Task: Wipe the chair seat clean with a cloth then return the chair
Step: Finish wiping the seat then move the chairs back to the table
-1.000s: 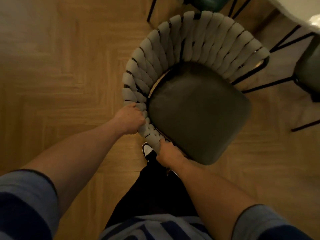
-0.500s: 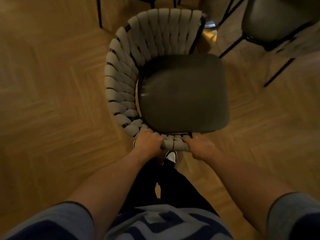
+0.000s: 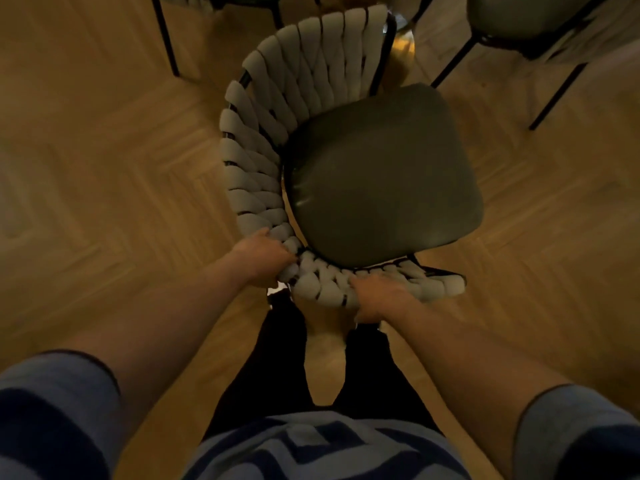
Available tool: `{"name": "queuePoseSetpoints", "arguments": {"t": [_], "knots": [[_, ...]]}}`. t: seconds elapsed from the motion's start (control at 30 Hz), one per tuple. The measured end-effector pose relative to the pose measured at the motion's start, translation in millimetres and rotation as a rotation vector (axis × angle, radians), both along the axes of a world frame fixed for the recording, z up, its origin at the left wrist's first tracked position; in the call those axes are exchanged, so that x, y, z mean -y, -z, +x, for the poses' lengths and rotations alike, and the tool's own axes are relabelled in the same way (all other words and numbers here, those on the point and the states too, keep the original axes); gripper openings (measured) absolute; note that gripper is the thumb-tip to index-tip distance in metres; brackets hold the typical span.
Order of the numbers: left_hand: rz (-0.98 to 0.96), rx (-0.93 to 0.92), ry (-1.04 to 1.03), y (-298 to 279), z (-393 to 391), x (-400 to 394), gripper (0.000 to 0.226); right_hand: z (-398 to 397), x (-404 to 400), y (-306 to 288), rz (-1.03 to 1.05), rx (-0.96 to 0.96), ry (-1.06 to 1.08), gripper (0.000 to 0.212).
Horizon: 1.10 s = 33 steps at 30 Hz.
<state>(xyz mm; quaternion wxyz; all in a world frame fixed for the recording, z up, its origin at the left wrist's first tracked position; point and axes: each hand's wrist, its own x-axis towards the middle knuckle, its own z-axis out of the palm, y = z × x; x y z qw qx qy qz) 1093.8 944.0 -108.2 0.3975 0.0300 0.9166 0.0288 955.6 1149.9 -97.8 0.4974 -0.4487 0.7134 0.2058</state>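
Note:
A chair with a dark green padded seat and a curved backrest of woven grey straps stands on the wooden floor right in front of me. My left hand grips the near left part of the woven backrest. A little to the right, my right hand grips the same woven rim at its near end. The seat looks bare. No cloth is in view.
Another dark-seated chair with black legs stands at the top right. Black chair legs rise at the top left. A shiny metal base shows behind the backrest. My legs and shoes are just behind the chair.
The chair has swung round under my hands, so its seat now points away to the right. Both hands keep their grip on the woven rim.

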Motion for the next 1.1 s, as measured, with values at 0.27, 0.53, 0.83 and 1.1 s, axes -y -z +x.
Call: {"name": "queuePoseSetpoints", "arguments": {"t": [0.27, 0.53, 0.83, 1.1], "knots": [[-0.223, -0.037, 0.308, -3.8, -34.6, 125.1, 0.047, 52.1, 62.5, 12.1, -0.086, 0.102, 0.208, 0.064], [-0.332, -0.039, 0.448, -7.3, -50.5, 146.2, 0.041, 54.9, 58.6, 13.4, -0.081, 0.092, 0.205, 0.061], [-0.284, -0.062, 0.223, -18.7, -20.1, 53.5, 0.019, 15.3, -14.8, -4.9, 0.011, 0.016, 0.018, 0.064], [-0.144, -0.026, -0.160, -7.3, -19.8, -69.1, 0.015, -58.3, -90.4, -14.6, 0.037, -0.290, -0.098, 0.046]]}}
